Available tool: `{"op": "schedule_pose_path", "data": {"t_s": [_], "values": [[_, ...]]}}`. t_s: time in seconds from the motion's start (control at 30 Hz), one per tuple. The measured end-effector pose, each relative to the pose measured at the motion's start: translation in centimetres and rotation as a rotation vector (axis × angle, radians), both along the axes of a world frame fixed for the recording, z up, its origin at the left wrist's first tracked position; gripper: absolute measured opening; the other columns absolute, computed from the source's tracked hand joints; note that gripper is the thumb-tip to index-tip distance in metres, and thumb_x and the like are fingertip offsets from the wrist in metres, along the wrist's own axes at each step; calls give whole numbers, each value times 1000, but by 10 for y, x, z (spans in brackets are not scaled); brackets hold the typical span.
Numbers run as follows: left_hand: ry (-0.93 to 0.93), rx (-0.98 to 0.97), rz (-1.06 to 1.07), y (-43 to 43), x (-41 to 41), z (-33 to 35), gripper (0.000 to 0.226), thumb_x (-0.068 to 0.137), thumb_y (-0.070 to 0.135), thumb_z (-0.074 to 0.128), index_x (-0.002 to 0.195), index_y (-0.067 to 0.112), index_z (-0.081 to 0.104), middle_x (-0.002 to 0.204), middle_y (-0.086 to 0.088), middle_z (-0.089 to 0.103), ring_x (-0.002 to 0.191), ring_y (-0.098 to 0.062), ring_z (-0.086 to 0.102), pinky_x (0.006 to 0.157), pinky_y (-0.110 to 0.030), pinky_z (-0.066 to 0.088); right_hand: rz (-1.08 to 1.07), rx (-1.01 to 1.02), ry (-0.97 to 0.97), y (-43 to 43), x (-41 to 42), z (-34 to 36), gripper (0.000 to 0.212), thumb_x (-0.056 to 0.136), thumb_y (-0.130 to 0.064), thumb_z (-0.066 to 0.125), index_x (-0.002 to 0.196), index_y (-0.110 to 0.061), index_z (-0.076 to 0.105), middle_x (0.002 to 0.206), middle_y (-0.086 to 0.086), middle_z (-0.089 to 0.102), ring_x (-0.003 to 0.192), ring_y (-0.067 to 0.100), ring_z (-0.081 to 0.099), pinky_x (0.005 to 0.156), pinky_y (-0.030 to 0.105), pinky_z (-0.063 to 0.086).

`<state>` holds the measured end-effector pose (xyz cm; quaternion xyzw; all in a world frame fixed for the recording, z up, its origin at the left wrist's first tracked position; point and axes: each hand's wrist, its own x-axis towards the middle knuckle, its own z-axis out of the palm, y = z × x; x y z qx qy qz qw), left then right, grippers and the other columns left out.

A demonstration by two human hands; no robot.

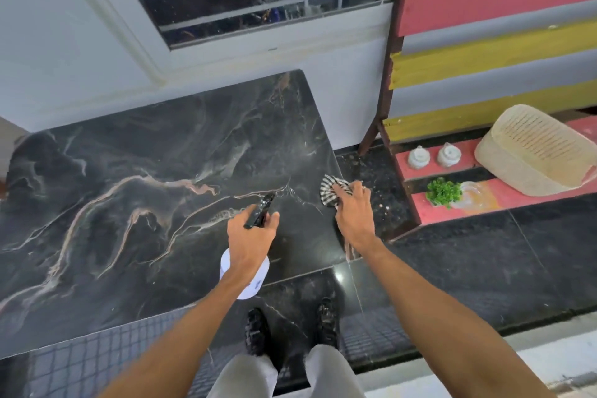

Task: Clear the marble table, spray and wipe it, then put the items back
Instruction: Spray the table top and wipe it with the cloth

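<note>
**Both hands at the right end**

Our left hand (250, 244) curls round the spray bottle (256, 284) above the front edge of the marble table (145, 168). Our right hand (353, 215) pinches the checked cloth (329, 193) at its right edge. The slab stretches wide leftward.

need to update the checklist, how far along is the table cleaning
Clearing looks done: a basket, a plant and two white jars sit on the bench, off the marble table. In hand: the left hand holds a spray bottle over the table, the right hand grips a checked cloth at its right edge. Left: wiping, then putting the things back.
</note>
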<state>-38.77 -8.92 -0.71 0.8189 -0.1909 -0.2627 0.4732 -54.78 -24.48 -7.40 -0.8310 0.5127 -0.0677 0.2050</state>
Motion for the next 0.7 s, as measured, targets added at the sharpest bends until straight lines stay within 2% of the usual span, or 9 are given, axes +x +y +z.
{"op": "schedule_pose_path", "data": {"t_s": [0.07, 0.13, 0.23, 0.3, 0.4, 0.5, 0.6, 0.7], "values": [[-4, 5, 6, -8, 5, 0, 31, 91, 12, 81, 67, 22, 64, 54, 16, 62, 49, 2, 54, 56, -7, 44, 17, 26, -5, -14, 26, 4, 61, 89, 0, 54, 146, -20, 47, 140, 17, 39, 125, 37, 40, 112, 42, 36], [-4, 3, 22, -15, 15, 0, 29, 91, 13, 81, 67, 16, 64, 55, 8, 63, 48, -2, 53, 55, -11, 44, 145, 35, 1, 2, 45, 4, 64, 89, 1, 54, 148, -20, 44, 144, 19, 38, 132, 38, 39, 114, 44, 37], [-12, 2, 56, -24, 36, -4, 32, 89, 16, 81, 64, 15, 61, 56, 0, 59, 50, -8, 49, 56, -19, 44, 335, -10, -54, 4, 47, -4, 59, 89, -4, 56, 144, -23, 51, 135, 12, 44, 123, 32, 43, 109, 38, 42], [-37, 0, 71, -27, 53, -9, 35, 87, 17, 80, 62, 17, 55, 52, 7, 53, 50, -7, 44, 54, -16, 40, 270, -46, -50, -32, 65, -7, 57, 88, -6, 57, 142, -24, 55, 130, 13, 46, 118, 32, 45, 108, 36, 40], [-21, 16, 103, -25, 75, -17, 30, 88, 22, 80, 66, 21, 60, 55, 10, 58, 52, -7, 50, 57, -14, 44, 33, 9, -33, -76, 97, -4, 50, 91, -3, 55, 139, -20, 58, 128, 19, 45, 115, 39, 47, 106, 42, 41], [31, -2, 160, -26, 102, -17, 25, 88, 23, 82, 69, 27, 66, 60, 6, 65, 54, -7, 56, 61, -18, 48, 15, 19, -47, -65, 123, -2, 51, 92, -1, 53, 139, -19, 57, 129, 19, 45, 115, 38, 45, 104, 48, 45], [62, -26, 199, -32, 133, -18, 25, 88, 20, 82, 69, 17, 66, 67, -6, 69, 58, -10, 58, 66, -25, 50, 253, 19, -91, -19, 153, -6, 57, 89, -2, 58, 141, -24, 55, 126, 12, 47, 117, 29, 44, 101, 42, 50], [50, -29, 190, -36, 166, -22, 29, 88, 20, 82, 66, 17, 62, 59, -3, 62, 53, -7, 51, 59, -21, 46, 515, -21, -75, 2, 199, -11, 57, 87, -7, 59, 140, -28, 54, 126, 7, 46, 115, 26, 45, 99, 36, 49]]}}
